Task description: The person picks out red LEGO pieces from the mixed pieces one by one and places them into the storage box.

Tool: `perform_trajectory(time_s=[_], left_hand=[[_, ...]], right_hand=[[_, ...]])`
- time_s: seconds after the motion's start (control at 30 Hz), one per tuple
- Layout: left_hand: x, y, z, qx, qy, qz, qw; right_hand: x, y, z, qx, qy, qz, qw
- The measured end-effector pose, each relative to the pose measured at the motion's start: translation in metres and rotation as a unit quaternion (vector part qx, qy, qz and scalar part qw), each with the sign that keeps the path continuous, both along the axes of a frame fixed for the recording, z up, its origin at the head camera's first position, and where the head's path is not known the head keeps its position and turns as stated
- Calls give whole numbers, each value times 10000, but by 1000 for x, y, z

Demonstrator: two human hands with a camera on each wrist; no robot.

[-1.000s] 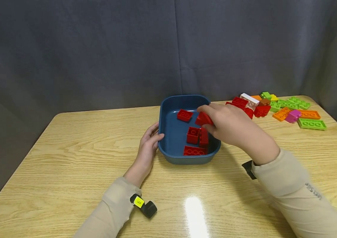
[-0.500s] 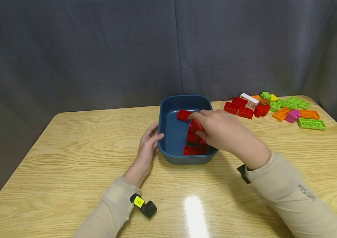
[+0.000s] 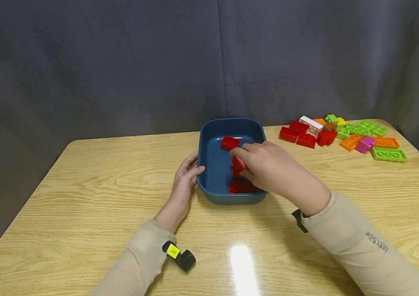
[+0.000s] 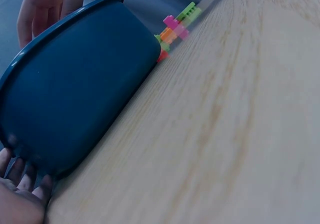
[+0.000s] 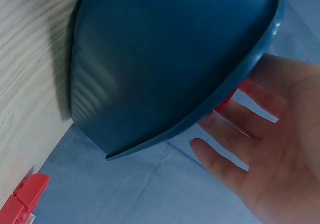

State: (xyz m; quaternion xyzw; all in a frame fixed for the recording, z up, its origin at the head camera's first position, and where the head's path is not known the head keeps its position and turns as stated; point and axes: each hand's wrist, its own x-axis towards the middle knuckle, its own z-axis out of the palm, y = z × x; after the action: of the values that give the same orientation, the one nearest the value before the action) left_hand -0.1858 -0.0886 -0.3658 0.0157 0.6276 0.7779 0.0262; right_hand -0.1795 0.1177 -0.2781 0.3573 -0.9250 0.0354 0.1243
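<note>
My left hand (image 3: 184,185) holds the left wall of a blue plastic tub (image 3: 209,197), its thumb over the rim and its fingers against the outside, as the left wrist view also shows (image 4: 22,194). Inside the tub, my right hand (image 3: 268,166) pinches a red toy brick (image 3: 238,164) between thumb and fingers. One loose red brick (image 3: 230,143) lies towards the tub's back, and a longer red brick (image 3: 241,188) lies near the front wall. Other red bricks there are mostly hidden by the right hand. In the right wrist view the tub wall covers most of the held brick (image 5: 226,99).
Right of the tub, several red bricks (image 3: 306,140) lie beside a white brick (image 3: 311,124). Farther right are green bricks (image 3: 388,154), orange bricks (image 3: 386,142) and a magenta brick (image 3: 364,144). A dark curtain (image 3: 139,65) hangs behind the wooden table (image 3: 120,181).
My right hand has moved left and towards the front of the tub, carrying the red brick lower over the bricks inside. My left hand and the tub have stayed in place.
</note>
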Motion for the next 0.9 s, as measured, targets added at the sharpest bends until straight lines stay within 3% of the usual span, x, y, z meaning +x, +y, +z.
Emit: perform_trajectory(time_s=[0.9], left_hand=[[0, -1, 0, -17, -11, -44, 10000]], right_hand=[[4, -7, -1, 103, 20, -69, 9999]])
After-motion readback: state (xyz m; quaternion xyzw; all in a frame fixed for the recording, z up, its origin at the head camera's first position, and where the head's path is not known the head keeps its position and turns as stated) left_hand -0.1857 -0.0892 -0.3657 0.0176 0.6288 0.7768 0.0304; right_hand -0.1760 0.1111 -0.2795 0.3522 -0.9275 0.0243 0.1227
